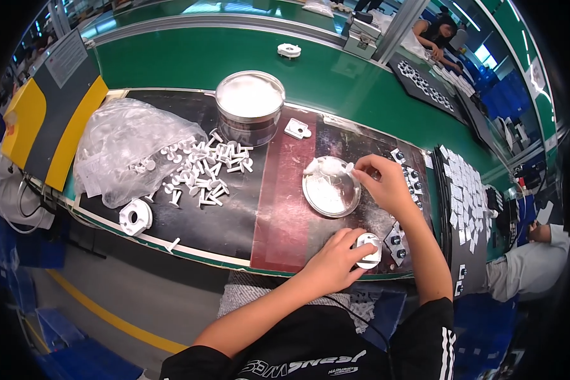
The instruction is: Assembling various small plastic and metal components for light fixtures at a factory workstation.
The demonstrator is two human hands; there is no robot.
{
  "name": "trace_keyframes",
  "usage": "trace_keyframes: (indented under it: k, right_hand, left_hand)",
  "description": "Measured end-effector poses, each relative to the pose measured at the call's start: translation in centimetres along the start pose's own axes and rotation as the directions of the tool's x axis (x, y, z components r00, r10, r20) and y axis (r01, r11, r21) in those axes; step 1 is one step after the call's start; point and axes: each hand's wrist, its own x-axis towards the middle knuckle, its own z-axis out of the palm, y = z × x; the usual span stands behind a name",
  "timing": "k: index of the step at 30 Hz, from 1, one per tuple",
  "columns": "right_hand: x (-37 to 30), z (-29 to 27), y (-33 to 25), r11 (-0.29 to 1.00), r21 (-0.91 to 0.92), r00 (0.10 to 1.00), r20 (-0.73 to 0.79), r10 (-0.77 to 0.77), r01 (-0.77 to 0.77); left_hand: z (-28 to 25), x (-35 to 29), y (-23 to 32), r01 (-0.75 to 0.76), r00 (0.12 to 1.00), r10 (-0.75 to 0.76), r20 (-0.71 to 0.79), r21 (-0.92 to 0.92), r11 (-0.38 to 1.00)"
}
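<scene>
My left hand (337, 261) is closed on a round white plastic part (368, 258) at the table's near edge. Its fingers reach over the part from the left. My right hand (386, 185) pinches a small white plastic pin (349, 168) by one end. The pin is over the right rim of a shallow round dish (328, 190) holding something whitish and shiny. Whether the pin touches the dish, I cannot tell. Left of the dish lies a loose pile of white flat-headed pins (209, 168), partly spilling from a clear plastic bag (130, 142).
A large round tin (250, 107) stands behind the pile. White plastic housings lie behind the dish (297, 128), near the left edge (135, 216) and on the green conveyor (289, 50). Small black-and-white parts (396, 240) line my right side, beside a tray of white pieces (463, 196). Co-workers sit on either side.
</scene>
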Motion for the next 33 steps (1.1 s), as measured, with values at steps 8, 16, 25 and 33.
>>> trace_keyframes:
  k: [8, 16, 25, 33]
  right_hand:
    - [-5.3, -0.6, -1.4, 0.672, 0.713, 0.979, 0.124, 0.160, -0.200]
    - [-10.3, 0.1, 0.4, 0.332, 0.899, 0.937, 0.187, 0.294, -0.284]
    - [-11.9, 1.2, 0.9, 0.546, 0.813, 0.936, -0.003, 0.351, -0.202]
    - [-13.0, 1.6, 2.2, 0.719, 0.680, 0.949, -0.110, 0.295, -0.145]
  left_hand:
    - [-0.1, 0.2, 0.1, -0.004, 1.000, 0.005, -0.005, 0.038, 0.999]
    - [-0.1, 0.3, 0.4, 0.010, 1.000, -0.010, 0.003, 0.040, 0.999]
    - [-0.2, 0.3, 0.5, 0.017, 0.999, -0.019, 0.041, 0.048, 0.999]
    - [-0.3, 0.3, 0.6, 0.015, 0.999, -0.017, 0.043, 0.050, 0.999]
